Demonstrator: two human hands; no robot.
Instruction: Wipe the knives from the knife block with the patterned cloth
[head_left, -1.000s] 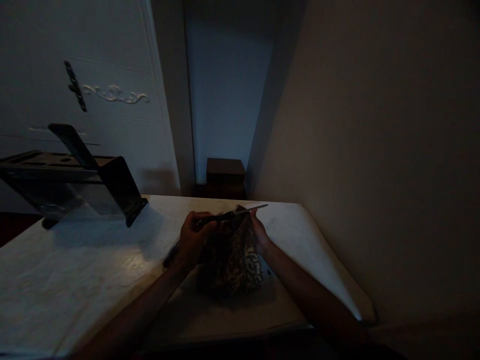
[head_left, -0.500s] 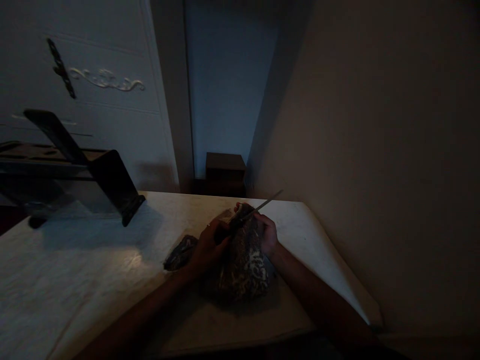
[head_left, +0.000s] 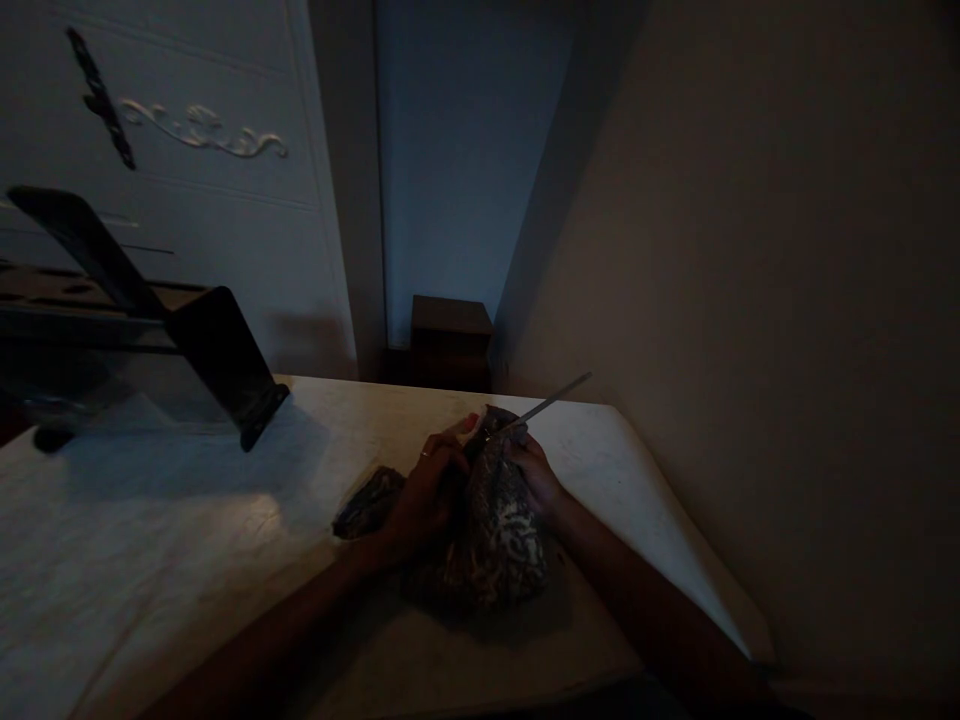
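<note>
The light is dim. My left hand is closed around the dark handle of a thin-bladed knife, whose blade points up and right. A dark cloth with a pale swirled pattern hangs in a bunch from around the blade's base down to the table. Gripping that cloth near the blade is my right hand, with its fingers partly hidden in the folds. A smaller dark patterned bundle lies on the table just left of my left hand.
A black-framed stand with a slotted top and clear side stands on the left of the pale-covered table. Behind it is a white door. A brown box sits beyond the table's far edge. A wall borders the right side.
The blade sticks out farther up and right past the cloth. My right hand has shifted slightly lower, its fingers now bunched over the cloth. The view has tilted a little.
</note>
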